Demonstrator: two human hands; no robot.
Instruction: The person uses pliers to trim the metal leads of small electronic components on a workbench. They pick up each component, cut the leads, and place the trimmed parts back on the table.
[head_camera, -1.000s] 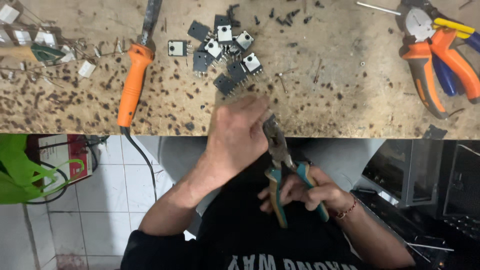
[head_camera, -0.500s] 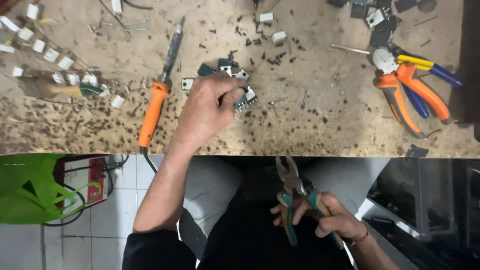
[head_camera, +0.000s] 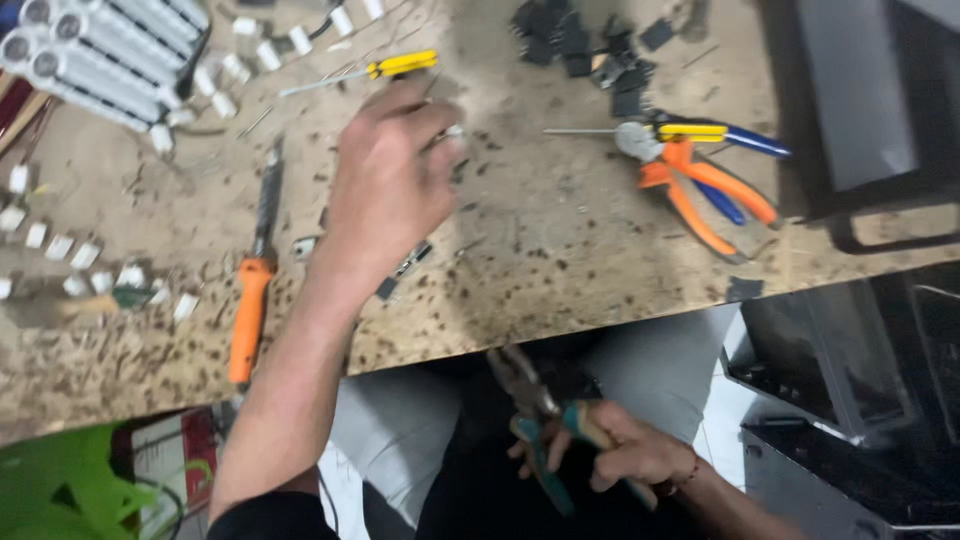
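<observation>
Left hand (head_camera: 385, 185) is stretched over mid tabletop (head_camera: 560, 250), fingers curled on a small component (head_camera: 455, 131); teal-handled pliers (head_camera: 535, 425) are gripped by right hand (head_camera: 625, 455) below the near edge.

Bare forearms, beaded bracelet (head_camera: 688, 472), black shirt (head_camera: 270, 515)

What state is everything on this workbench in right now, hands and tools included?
Left hand: stretched over the bench, fingers curled by small parts.
Right hand: below the bench edge, gripping pliers.
Teal pliers: held, jaws look nearly shut.
Soldering iron: lying flat, untouched.
Orange pliers: lying flat, handles spread.
Yellow screwdriver: lying flat.
Black components: loose pile.
</observation>
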